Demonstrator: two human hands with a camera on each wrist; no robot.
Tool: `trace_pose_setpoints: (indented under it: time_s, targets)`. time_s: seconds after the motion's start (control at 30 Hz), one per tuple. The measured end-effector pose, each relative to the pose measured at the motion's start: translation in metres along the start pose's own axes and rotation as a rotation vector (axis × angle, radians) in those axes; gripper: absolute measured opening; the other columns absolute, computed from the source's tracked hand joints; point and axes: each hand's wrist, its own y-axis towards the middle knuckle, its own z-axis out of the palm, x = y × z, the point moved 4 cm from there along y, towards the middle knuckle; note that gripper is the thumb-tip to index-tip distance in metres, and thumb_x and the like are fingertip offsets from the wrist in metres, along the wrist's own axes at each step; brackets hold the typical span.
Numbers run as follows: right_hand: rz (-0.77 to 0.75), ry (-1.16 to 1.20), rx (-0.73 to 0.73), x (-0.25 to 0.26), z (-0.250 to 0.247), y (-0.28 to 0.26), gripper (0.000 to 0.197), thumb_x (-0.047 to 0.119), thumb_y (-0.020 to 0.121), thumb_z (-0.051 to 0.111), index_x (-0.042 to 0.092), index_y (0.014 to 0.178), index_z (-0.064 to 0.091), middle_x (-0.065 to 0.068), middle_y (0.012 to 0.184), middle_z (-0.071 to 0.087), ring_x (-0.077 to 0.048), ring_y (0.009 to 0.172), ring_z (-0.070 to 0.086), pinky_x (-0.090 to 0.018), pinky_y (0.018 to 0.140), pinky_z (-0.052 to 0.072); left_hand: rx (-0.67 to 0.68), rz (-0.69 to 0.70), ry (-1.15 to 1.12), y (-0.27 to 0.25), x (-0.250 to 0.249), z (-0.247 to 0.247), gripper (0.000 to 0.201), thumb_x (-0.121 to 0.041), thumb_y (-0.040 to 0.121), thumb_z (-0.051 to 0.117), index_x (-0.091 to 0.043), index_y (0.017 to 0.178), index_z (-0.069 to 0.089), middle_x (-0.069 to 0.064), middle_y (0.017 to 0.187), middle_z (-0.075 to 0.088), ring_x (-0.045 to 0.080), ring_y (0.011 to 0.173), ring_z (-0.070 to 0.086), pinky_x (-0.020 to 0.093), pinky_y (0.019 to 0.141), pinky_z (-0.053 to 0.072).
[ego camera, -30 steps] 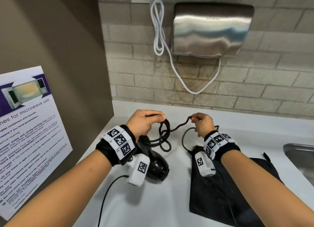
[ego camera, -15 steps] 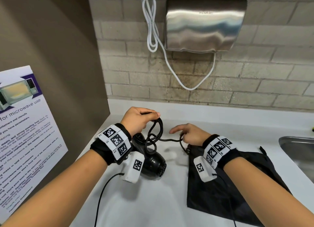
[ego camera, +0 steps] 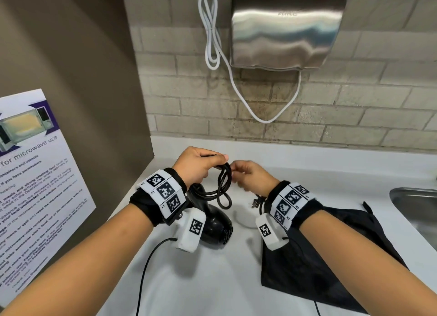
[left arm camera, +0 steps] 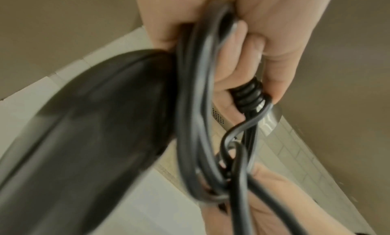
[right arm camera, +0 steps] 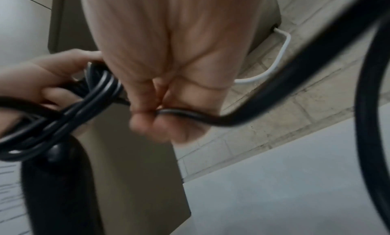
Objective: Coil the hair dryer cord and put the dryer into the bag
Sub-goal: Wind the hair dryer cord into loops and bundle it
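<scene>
Cord, black and glossy, hangs in several loops from the left hand, whose fingers are curled tightly round the gathered bundle at its top. From the left wrist view, those fingers also press the ribbed strain relief where the cord leaves the black plastic hair dryer. The dryer's handle rises to that grip, and its rounded body sits just below and behind the left wrist, over the white desk; whether it touches the desk I cannot tell.

Just to the right of the left hand's grip, the right hand pinches a single strand of the cord between thumb and fingertips, close against the bundle. From that pinch the free cord bends away right and curves downward; its plug end lies below the right hand, near the wrist.

Under the right forearm, a flat black fabric bag lies on the desk, well apart from the dryer. Beyond both hands, a steel hand dryer with a white cable is mounted on the brick wall.
</scene>
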Motion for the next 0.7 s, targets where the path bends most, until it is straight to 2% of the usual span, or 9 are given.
trace_pose_setpoints:
  time_s: [0.1,0.2,0.3,0.43,0.53,0.6,0.7]
  targets:
    - [-0.089,-0.017,-0.300,0.007,-0.015,0.009,0.016,-0.002,0.090,0.047,0.011,0.083,0.054,0.003,0.065,0.051,0.008,0.048,0.048,-0.005,0.052,0.036,0.035,-0.009,0.037,-0.001,-0.001,0.005,0.010,-0.020,0.081,0.069,-0.022,0.071,0.072,-0.001,0.072,0.069,0.004,0.033,0.025,0.011,0.036,0.020]
    - [-0.092,0.019,-0.444,0.004,-0.022,0.015,0.014,-0.004,0.088,0.048,0.008,0.084,0.054,0.003,0.068,0.052,0.000,0.059,0.050,-0.004,0.058,0.038,0.036,-0.012,0.036,-0.001,-0.002,0.008,0.009,-0.020,0.081,0.069,-0.022,0.072,0.071,0.000,0.075,0.068,0.004,0.032,0.024,0.011,0.036,0.019]
    - [-0.055,0.042,-0.526,-0.005,-0.029,0.016,0.015,-0.004,0.089,0.047,0.009,0.086,0.054,0.005,0.070,0.051,-0.005,0.065,0.047,-0.002,0.057,0.038,0.015,-0.018,0.005,0.000,-0.001,0.004,0.008,-0.018,0.081,0.068,-0.021,0.075,0.071,0.001,0.076,0.067,0.004,0.031,0.024,0.011,0.035,0.019]
    - [-0.009,0.050,-0.602,-0.014,-0.032,0.016,0.015,-0.004,0.091,0.043,0.008,0.088,0.052,0.004,0.069,0.048,-0.006,0.062,0.043,-0.001,0.051,0.036,-0.010,0.000,-0.015,-0.001,-0.001,0.001,0.005,-0.013,0.080,0.068,-0.016,0.077,0.072,0.006,0.077,0.064,0.004,0.029,0.024,0.010,0.033,0.018]
    - [0.034,0.093,-0.705,-0.021,-0.042,0.015,0.017,-0.004,0.092,0.038,0.006,0.089,0.051,0.003,0.065,0.045,-0.011,0.060,0.041,-0.003,0.046,0.033,-0.026,0.006,-0.036,-0.003,0.000,-0.001,0.007,-0.011,0.081,0.068,-0.015,0.076,0.072,0.008,0.076,0.066,0.004,0.030,0.023,0.010,0.033,0.017]
    - [0.084,0.129,-0.769,-0.031,-0.058,0.013,0.020,-0.005,0.093,0.037,0.002,0.097,0.055,-0.002,0.066,0.047,-0.015,0.061,0.042,-0.004,0.043,0.032,-0.038,0.000,-0.049,-0.006,0.001,-0.004,0.009,-0.010,0.081,0.067,-0.015,0.075,0.071,0.007,0.076,0.068,0.003,0.030,0.023,0.010,0.033,0.017]
    - [0.178,0.054,-0.781,-0.047,-0.076,0.008,0.021,-0.001,0.093,0.039,-0.006,0.106,0.056,-0.013,0.082,0.053,-0.022,0.073,0.047,-0.009,0.044,0.034,-0.051,0.002,-0.055,-0.009,0.001,-0.007,0.008,-0.010,0.081,0.067,-0.013,0.075,0.070,0.007,0.075,0.067,0.003,0.029,0.024,0.010,0.032,0.018]
